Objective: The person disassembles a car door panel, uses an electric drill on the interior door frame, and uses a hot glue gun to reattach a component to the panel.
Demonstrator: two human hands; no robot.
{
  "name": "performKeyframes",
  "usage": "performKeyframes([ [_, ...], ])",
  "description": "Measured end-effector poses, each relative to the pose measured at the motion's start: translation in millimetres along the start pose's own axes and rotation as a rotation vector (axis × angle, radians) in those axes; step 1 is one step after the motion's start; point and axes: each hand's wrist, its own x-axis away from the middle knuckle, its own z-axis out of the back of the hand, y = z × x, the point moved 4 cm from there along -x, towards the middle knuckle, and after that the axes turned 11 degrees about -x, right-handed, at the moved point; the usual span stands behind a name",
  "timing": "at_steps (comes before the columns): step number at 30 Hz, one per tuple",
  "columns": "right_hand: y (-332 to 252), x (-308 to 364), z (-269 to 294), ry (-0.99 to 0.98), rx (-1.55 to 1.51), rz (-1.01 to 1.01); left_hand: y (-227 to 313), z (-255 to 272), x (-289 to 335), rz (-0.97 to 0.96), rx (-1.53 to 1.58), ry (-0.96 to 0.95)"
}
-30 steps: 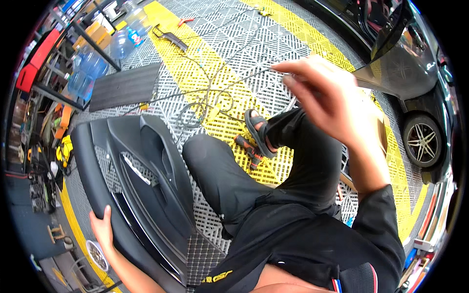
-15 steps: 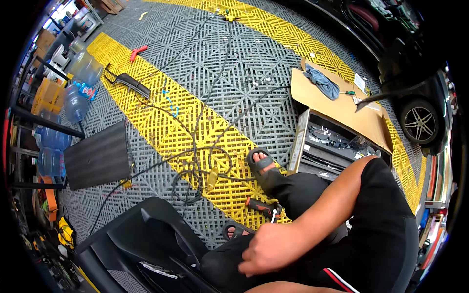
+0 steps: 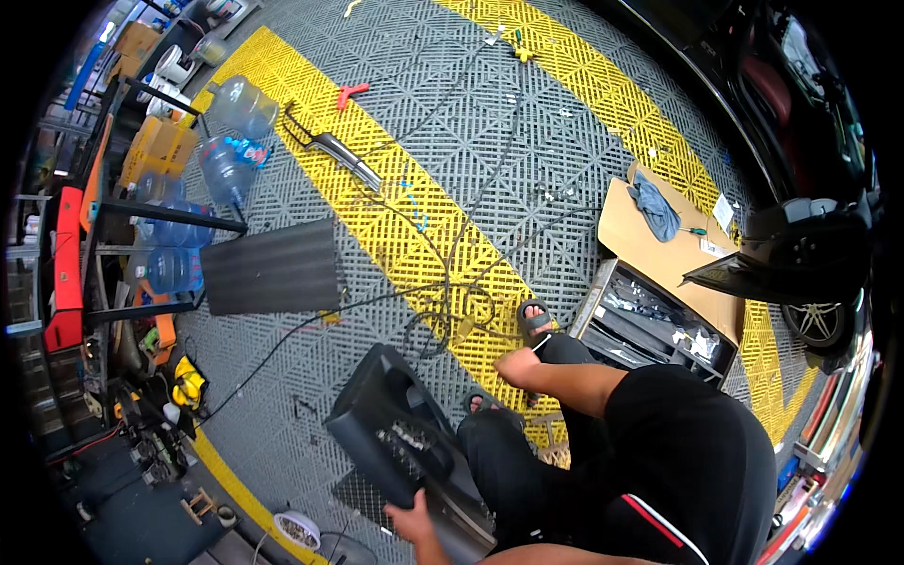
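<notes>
A black car door panel (image 3: 391, 405) leans against my legs at lower centre, its armrest recess and mesh speaker grille facing up. My left hand (image 3: 411, 518) is at the panel's near left edge, thumb and fingers spread apart and touching it. Over my knee, my right hand (image 3: 517, 367) is closed, with a thin white stick (image 3: 539, 345) poking out between its fingers. That hand is away from the panel. I cannot see all of its fingers.
Black cables (image 3: 443, 297) tangle across the yellow and grey floor grating. An open cardboard box (image 3: 612, 235) with black trim parts is right of my foot. A dark flat board (image 3: 270, 268), water jugs (image 3: 247, 105) and a metal rack (image 3: 151, 209) stand left; a black car (image 3: 725, 94) is at right.
The view has shifted, so the panel shows more fully. My left hand has come into sight at its edge. My right hand has moved forward, away from the panel, over my knee.
</notes>
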Motion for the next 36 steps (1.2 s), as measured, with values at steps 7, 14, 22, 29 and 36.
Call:
performKeyframes([
  [7,-5,228,233,0.289,-0.203,-0.386,107,139,70,-0.191,0.155,-0.171],
  [14,140,388,364,0.605,-0.407,-0.902,220,309,63,-0.311,0.098,-0.183],
  [22,188,356,381,0.633,-0.696,-0.995,366,401,40,-0.353,0.095,-0.14],
  [29,211,255,532,0.553,-0.793,-1.013,523,346,-40,-0.407,0.098,-0.217],
  [36,274,164,765,0.859,-0.488,-0.827,733,403,-130,-0.637,0.161,-0.266],
])
